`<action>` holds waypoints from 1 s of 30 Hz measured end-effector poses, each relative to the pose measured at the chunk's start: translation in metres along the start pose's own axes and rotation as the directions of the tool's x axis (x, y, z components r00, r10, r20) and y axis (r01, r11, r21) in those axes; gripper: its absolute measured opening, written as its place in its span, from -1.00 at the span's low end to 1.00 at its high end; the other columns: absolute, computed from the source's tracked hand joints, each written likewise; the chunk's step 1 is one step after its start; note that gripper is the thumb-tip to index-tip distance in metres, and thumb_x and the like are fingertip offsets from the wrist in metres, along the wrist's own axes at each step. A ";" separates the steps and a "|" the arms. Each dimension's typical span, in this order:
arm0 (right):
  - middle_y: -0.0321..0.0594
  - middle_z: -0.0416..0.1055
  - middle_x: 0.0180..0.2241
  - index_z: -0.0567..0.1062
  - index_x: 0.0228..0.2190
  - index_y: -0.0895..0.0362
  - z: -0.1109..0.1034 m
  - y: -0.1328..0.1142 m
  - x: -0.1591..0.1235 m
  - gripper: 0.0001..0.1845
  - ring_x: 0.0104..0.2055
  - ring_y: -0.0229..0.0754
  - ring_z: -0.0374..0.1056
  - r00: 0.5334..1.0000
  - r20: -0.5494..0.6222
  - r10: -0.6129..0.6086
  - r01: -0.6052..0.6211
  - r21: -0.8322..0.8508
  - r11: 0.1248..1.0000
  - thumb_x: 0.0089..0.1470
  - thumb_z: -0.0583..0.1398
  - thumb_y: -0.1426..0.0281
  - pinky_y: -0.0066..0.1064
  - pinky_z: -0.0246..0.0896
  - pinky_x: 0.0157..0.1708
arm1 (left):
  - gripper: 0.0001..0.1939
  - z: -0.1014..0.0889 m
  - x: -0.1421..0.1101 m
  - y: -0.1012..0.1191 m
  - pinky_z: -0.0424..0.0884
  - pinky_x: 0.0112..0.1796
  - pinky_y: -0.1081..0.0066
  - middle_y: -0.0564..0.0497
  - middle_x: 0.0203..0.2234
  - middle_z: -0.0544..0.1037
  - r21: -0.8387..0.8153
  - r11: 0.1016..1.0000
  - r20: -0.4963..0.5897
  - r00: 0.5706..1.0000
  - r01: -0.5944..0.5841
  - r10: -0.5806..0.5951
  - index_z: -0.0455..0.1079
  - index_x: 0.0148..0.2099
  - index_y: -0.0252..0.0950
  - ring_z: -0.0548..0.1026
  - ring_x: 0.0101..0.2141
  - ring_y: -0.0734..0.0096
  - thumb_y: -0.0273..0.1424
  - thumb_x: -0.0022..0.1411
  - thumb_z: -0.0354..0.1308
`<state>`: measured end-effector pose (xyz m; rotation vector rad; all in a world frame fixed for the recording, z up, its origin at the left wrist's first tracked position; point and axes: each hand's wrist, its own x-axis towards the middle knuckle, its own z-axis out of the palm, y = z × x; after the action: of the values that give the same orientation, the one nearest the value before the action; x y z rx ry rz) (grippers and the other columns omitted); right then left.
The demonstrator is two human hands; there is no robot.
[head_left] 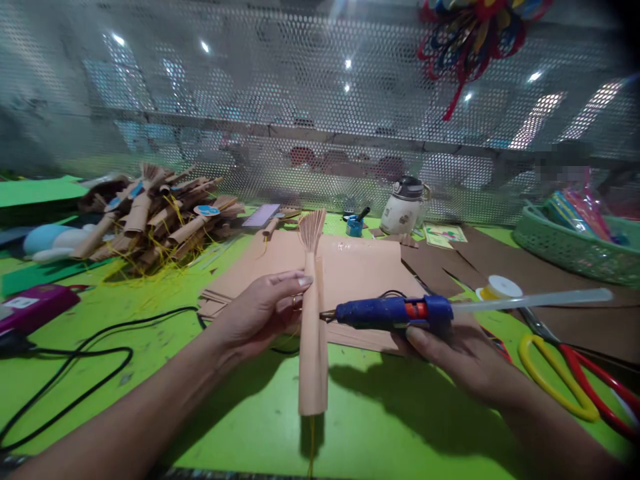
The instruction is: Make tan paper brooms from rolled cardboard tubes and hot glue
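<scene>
Above the green surface [240, 427], a brown paper roll [314, 360] is held midway in the closed grip of the left hand [267, 303], its long axis pointing away, fanned end farthest. At its right edge, the nozzle [327, 315] of a blue glue gun [370, 312] is aimed crosswise, clasped by the right hand [463, 353].

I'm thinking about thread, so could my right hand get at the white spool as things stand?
Probably not straight away: your right hand is holding the glue gun. The spool does look close, just beyond the glue stick, with nothing seen on top of it.
</scene>
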<state>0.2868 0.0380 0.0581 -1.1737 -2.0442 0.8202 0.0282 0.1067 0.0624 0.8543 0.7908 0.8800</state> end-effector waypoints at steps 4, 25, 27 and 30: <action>-0.28 0.26 -0.53 0.38 -0.48 0.16 -0.003 0.003 -0.003 -0.68 -0.49 -0.29 0.22 0.998 0.048 -0.038 0.039 -0.012 0.999 0.21 0.04 0.24 -0.48 0.15 -0.50 | -0.95 -0.001 0.001 0.001 0.39 -0.46 0.61 0.07 -0.55 0.43 -0.018 0.999 0.019 0.999 -0.035 0.035 0.42 -0.40 -0.40 0.37 -0.54 0.60 -0.51 0.08 0.22; -0.26 0.32 -0.50 0.37 -0.50 0.15 -0.004 -0.006 -0.003 -0.74 -0.48 -0.27 0.25 0.989 -0.043 -0.141 0.134 -0.123 0.983 0.18 0.08 0.31 -0.47 0.15 -0.51 | -0.94 -0.004 0.002 -0.001 0.47 -0.42 0.50 0.01 -0.49 0.46 0.051 0.998 0.041 0.999 -0.030 0.028 0.43 -0.33 -0.39 0.44 -0.48 0.49 -0.48 0.11 0.18; -0.28 0.33 -0.51 0.37 -0.51 0.14 -0.004 -0.006 -0.004 -0.76 -0.49 -0.29 0.24 0.981 -0.062 -0.183 0.174 -0.135 0.975 0.17 0.09 0.34 -0.49 0.15 -0.52 | -0.94 -0.004 0.002 -0.001 0.47 -0.42 0.50 0.01 -0.49 0.46 0.041 0.999 0.029 0.999 -0.034 0.033 0.44 -0.34 -0.38 0.44 -0.48 0.50 -0.48 0.10 0.19; -0.30 0.34 -0.52 0.40 -0.47 0.13 -0.007 -0.006 -0.006 -0.81 -0.50 -0.30 0.25 0.975 -0.056 -0.215 0.205 -0.142 0.968 0.16 0.11 0.36 -0.51 0.17 -0.51 | -0.94 -0.005 0.002 -0.001 0.47 -0.42 0.49 0.02 -0.51 0.45 0.032 0.999 0.005 1.000 -0.020 0.020 0.44 -0.35 -0.38 0.43 -0.49 0.50 -0.48 0.08 0.20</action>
<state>0.2911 0.0318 0.0655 -1.0191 -2.1476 0.5370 0.0250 0.1091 0.0591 0.8938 0.7949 0.8847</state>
